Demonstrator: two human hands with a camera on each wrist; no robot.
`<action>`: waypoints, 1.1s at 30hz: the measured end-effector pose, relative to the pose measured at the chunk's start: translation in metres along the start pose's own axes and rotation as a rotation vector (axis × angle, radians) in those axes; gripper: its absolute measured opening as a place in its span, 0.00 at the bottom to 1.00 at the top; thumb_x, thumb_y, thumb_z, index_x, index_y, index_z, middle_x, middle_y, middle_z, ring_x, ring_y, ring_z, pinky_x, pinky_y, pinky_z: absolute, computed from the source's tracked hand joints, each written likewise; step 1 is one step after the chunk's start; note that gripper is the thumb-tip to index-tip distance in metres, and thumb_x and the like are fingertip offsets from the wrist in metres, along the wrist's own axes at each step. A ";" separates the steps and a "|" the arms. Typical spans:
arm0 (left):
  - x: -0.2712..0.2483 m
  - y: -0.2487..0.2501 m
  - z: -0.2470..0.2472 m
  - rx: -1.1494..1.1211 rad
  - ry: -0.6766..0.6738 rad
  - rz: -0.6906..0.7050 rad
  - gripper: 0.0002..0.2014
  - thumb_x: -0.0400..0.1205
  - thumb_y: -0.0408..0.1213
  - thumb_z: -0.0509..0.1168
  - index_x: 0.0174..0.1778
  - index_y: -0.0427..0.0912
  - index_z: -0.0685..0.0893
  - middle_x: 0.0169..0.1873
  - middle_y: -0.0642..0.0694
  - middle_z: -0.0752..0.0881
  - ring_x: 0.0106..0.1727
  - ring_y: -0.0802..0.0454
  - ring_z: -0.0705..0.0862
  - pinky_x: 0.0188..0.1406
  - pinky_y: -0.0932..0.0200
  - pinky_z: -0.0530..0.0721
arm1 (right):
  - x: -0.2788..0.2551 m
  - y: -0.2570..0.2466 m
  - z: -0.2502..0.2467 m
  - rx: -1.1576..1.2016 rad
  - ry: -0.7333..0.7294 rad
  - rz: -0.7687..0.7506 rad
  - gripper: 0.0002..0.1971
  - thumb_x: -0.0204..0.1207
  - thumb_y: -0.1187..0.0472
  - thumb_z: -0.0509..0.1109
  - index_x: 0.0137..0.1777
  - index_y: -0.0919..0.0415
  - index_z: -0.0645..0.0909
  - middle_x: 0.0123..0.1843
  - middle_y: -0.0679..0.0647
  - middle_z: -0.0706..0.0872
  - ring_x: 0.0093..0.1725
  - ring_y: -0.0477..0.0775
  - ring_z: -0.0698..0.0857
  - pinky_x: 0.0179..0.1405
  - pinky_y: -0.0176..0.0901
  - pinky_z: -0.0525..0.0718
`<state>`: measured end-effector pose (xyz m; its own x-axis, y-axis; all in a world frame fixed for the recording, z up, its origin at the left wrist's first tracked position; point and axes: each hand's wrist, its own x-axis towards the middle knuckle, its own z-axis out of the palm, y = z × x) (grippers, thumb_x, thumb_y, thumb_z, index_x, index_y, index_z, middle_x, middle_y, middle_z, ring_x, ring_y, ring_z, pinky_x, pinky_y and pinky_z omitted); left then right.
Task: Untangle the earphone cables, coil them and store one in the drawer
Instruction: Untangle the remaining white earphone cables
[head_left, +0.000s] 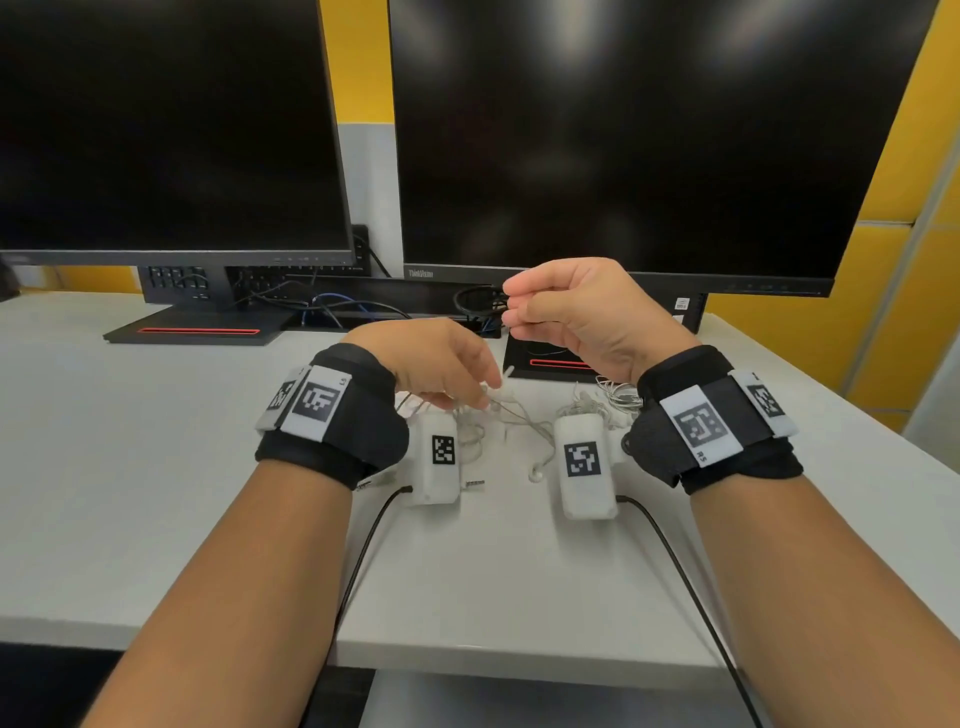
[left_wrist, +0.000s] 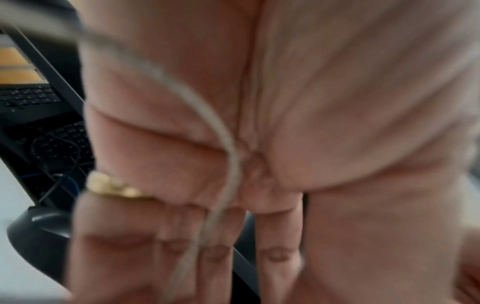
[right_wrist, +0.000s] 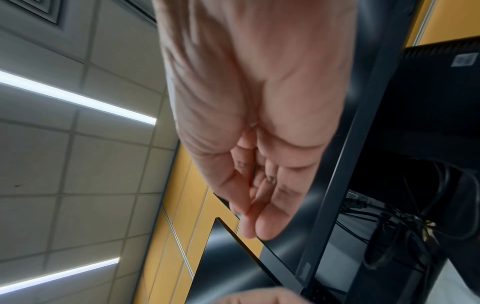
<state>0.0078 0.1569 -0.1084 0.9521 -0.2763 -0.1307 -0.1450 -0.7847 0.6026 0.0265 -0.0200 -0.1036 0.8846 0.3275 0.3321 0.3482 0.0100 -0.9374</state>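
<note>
From the head view I have my left hand (head_left: 441, 364) low over the pale grey surface (head_left: 156, 441), fingers curled down into the tangle of thin white earphone cables (head_left: 511, 415), with strands running between the fingertips. The left wrist view backs this up: a pale cable (left_wrist: 228, 164) runs across the palm and down between the fingers, so that grip is closed on the white wire.

My right hand (head_left: 576, 306) is raised in front of the right black monitor (head_left: 649, 130), thumb and fingers pinched together. Whether a thin strand sits in that pinch, I cannot tell; the wrist view shows only closed fingertips (right_wrist: 259, 222) and no clear wire. The black loop beside them looks like background monitor cabling.

My judgement on progress: early. The white cables lie spread loosely between my wrists, one white earbud (head_left: 536, 474) and a metal jack plug (head_left: 475, 484) resting loose on the surface. A further small bundle of white wire (head_left: 618, 392) sits by my right wrist; it looks bunched, not neatly coiled. Separating, coiling both and stowing one remain. No drawer is in view.
</note>
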 end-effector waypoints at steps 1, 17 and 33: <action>0.000 -0.001 -0.001 -0.008 0.021 0.023 0.09 0.78 0.29 0.72 0.48 0.48 0.88 0.48 0.49 0.88 0.48 0.53 0.87 0.51 0.62 0.87 | 0.000 0.000 0.000 -0.010 -0.006 0.006 0.10 0.75 0.78 0.71 0.53 0.68 0.86 0.47 0.63 0.89 0.47 0.56 0.92 0.50 0.45 0.91; -0.005 0.002 -0.008 -0.764 0.627 0.638 0.02 0.76 0.34 0.70 0.43 0.42 0.84 0.44 0.43 0.86 0.51 0.49 0.85 0.60 0.51 0.85 | -0.003 0.000 0.003 -0.462 -0.151 0.086 0.06 0.82 0.61 0.70 0.47 0.58 0.88 0.35 0.51 0.90 0.39 0.48 0.88 0.42 0.39 0.84; -0.006 0.005 -0.001 -0.100 0.099 0.236 0.08 0.81 0.39 0.69 0.45 0.37 0.88 0.34 0.46 0.88 0.36 0.54 0.83 0.43 0.58 0.85 | 0.001 -0.008 -0.002 0.042 0.058 -0.012 0.10 0.83 0.58 0.67 0.59 0.62 0.85 0.49 0.58 0.89 0.53 0.56 0.90 0.53 0.49 0.89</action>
<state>0.0014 0.1550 -0.1040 0.9175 -0.3857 0.0970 -0.3434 -0.6451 0.6826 0.0249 -0.0213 -0.0961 0.8975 0.2714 0.3477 0.3466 0.0535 -0.9365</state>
